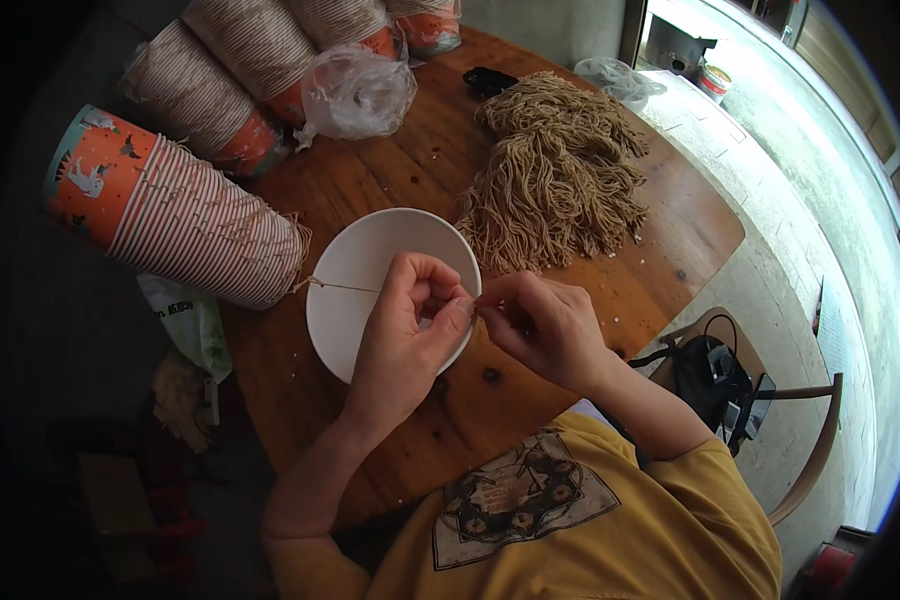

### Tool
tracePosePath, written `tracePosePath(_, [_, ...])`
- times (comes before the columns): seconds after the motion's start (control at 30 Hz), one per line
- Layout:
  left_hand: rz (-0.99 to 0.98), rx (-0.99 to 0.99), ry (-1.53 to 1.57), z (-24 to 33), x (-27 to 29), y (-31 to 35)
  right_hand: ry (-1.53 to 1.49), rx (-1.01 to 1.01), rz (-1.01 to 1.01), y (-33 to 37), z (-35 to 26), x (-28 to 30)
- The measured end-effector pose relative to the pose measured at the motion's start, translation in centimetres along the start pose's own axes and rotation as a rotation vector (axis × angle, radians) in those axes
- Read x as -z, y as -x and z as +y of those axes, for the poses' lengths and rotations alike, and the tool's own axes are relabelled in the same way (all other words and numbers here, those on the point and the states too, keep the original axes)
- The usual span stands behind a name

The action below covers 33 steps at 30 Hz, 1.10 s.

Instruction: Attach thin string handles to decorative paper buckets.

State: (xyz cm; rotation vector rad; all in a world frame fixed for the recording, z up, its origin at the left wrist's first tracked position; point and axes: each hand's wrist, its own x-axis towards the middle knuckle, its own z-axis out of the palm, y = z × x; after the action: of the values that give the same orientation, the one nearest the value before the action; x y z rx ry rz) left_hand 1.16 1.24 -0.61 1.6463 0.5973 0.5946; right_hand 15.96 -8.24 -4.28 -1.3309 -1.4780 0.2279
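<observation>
A thin tan string (348,288) runs from the open end of a nested stack of orange-and-white striped paper buckets (195,205) to my left hand (410,325). That hand is closed, thumb against fingertips, over a round white bowl-shaped container (342,340). My right hand (545,325) pinches close beside it, near the container's right rim. Its fingertips almost meet my left thumb, and the bit of string between them is barely visible. Tan cord is wound or draped along the side of the stack. The inside of the container looks plain white.
A large heap of tan strings (560,175) lies on the wooden table (690,235) beyond my right hand. More stacked buckets (200,95) and a crumpled clear plastic bag (358,92) stand at the back left. A chair (820,440) with a black bag (710,375) is at the right.
</observation>
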Motion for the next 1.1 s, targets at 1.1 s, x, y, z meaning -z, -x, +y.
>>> tracePosePath(1.1, [0.029,-0.197,-0.503,1.0,-1.1,0.6,-0.908,-0.689,-0.181,0.1,1.2,0.5])
